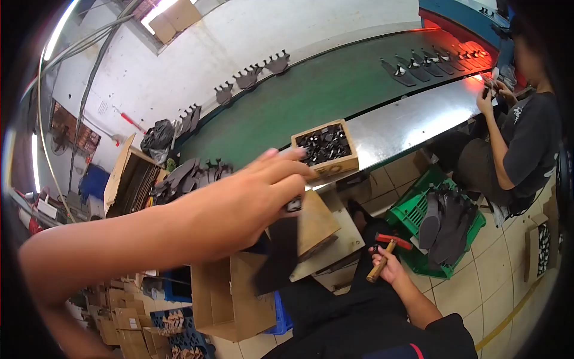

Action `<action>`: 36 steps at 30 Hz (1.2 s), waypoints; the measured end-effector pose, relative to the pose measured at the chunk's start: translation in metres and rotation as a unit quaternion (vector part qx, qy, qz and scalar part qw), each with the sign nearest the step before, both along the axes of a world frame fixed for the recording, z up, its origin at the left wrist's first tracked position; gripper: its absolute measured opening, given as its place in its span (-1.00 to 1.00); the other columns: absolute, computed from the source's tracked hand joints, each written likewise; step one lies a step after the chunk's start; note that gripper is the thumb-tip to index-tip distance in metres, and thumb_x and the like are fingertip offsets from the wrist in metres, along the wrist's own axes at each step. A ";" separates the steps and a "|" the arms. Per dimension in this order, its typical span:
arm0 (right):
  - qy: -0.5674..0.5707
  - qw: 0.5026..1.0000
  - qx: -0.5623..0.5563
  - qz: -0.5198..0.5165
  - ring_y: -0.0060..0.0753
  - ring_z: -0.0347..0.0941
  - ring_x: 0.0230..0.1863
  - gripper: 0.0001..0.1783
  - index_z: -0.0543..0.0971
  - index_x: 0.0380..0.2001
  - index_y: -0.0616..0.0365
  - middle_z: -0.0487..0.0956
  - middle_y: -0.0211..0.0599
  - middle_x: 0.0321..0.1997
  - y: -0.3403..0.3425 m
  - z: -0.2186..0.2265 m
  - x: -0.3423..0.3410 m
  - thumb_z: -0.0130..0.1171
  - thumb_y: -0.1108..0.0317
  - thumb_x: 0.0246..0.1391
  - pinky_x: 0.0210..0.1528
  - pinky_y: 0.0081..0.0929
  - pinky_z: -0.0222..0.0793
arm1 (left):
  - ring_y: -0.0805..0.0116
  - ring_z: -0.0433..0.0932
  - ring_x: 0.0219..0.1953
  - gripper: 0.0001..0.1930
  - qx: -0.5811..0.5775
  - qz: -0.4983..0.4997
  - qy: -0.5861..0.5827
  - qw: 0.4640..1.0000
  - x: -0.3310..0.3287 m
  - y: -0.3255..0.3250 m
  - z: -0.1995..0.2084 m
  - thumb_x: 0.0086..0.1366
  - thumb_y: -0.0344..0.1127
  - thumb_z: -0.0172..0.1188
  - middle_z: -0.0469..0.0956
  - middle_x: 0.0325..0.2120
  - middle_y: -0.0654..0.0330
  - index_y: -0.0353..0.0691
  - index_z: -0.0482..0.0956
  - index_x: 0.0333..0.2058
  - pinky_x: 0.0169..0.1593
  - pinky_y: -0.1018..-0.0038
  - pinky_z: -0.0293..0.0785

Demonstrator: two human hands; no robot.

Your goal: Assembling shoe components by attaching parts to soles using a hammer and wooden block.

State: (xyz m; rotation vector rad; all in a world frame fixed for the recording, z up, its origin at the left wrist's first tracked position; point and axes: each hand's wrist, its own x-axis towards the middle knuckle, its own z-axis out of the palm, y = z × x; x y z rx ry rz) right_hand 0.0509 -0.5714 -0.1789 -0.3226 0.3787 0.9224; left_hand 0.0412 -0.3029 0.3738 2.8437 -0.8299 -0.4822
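My left hand reaches across the middle with curled fingers, next to a wooden box of small black parts. A dark shoe sole hangs below that hand, held by it, with a small pale piece near its upper end; the grip itself is partly hidden. Lower right, my right hand is closed round the wooden handle of a hammer with a red head. Something small and dark shows at its fingertips. Between the hands stands a wooden block on a pale metal plate.
A green conveyor belt carries dark soles toward a red-lit machine. A metal ledge runs along it. A co-worker sits at the right. Dark soles fill a green crate. A cardboard box stands lower left.
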 end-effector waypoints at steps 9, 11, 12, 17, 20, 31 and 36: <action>-0.297 0.927 -0.229 -0.002 -0.58 0.36 -0.67 -0.79 0.54 -0.14 0.33 0.64 -0.15 -0.28 0.010 0.121 -0.016 0.23 0.46 0.18 -0.66 -0.54 0.32 | -0.03 0.06 0.46 -0.73 -0.416 0.259 -0.047 0.870 -0.017 0.068 -0.278 0.42 -0.54 0.00 0.39 0.27 0.00 -0.23 0.33 0.06 0.45 0.18 0.04; -0.373 0.886 -0.276 -0.013 -0.59 0.38 -0.68 -0.83 0.59 -0.19 0.35 0.66 -0.18 -0.30 0.021 0.157 0.002 0.26 0.55 0.13 -0.65 -0.56 0.33 | -0.02 0.16 0.43 -0.73 -0.440 0.301 -0.110 0.839 -0.022 0.073 -0.320 0.43 -0.50 0.04 0.47 0.21 -0.01 -0.24 0.33 0.07 0.43 0.18 0.09; -0.417 0.864 -0.281 -0.019 -0.59 0.40 -0.64 -0.80 0.61 -0.17 0.37 0.58 -0.31 -0.45 0.030 0.179 0.012 0.29 0.56 0.13 -0.63 -0.59 0.32 | -0.03 0.27 0.37 -0.74 -0.459 0.345 -0.128 0.808 -0.024 0.073 -0.331 0.42 -0.45 0.07 0.52 0.12 -0.04 -0.24 0.37 0.05 0.42 0.14 0.13; -0.646 0.712 -0.275 0.011 -0.43 0.61 -0.10 -0.85 0.64 -0.24 0.30 0.69 -0.13 -0.15 0.114 0.250 0.051 0.32 0.58 0.09 -0.05 -0.48 0.53 | -0.19 0.51 0.13 -0.76 -0.418 0.387 -0.244 0.785 -0.032 0.071 -0.342 0.37 -0.34 0.18 0.61 -0.07 -0.12 -0.26 0.47 -0.03 0.38 0.02 0.20; -0.711 0.666 -0.223 0.026 -0.52 0.58 -0.24 -0.85 0.62 -0.22 0.33 0.69 -0.22 -0.25 0.168 0.262 0.071 0.28 0.52 0.14 -0.16 -0.51 0.51 | -0.28 0.51 0.00 -0.77 -0.376 0.405 -0.275 0.786 -0.031 0.073 -0.353 0.33 -0.38 0.19 0.59 -0.08 -0.15 -0.26 0.51 -0.06 0.39 -0.03 0.17; -0.788 0.520 -0.298 0.140 -0.56 0.38 -0.49 -0.86 0.58 -0.32 0.34 0.57 -0.12 -0.53 0.210 0.266 0.089 0.31 0.49 0.09 -0.36 -0.41 0.38 | -0.27 0.51 -0.40 -0.74 -0.447 0.418 -0.207 0.763 -0.035 0.077 -0.346 0.23 -0.45 0.20 0.58 -0.42 -0.19 -0.25 0.58 -0.08 0.41 0.01 0.18; -0.804 0.469 -0.335 0.148 -0.22 0.57 -0.45 -0.85 0.61 -0.29 0.30 0.60 -0.04 -0.47 0.202 0.274 0.081 0.32 0.49 0.06 -0.33 -0.35 0.43 | -0.28 0.55 -0.21 -0.70 -0.466 0.404 -0.248 0.747 -0.032 0.074 -0.355 0.20 -0.43 0.20 0.59 -0.32 -0.22 -0.22 0.61 -0.06 0.40 0.04 0.21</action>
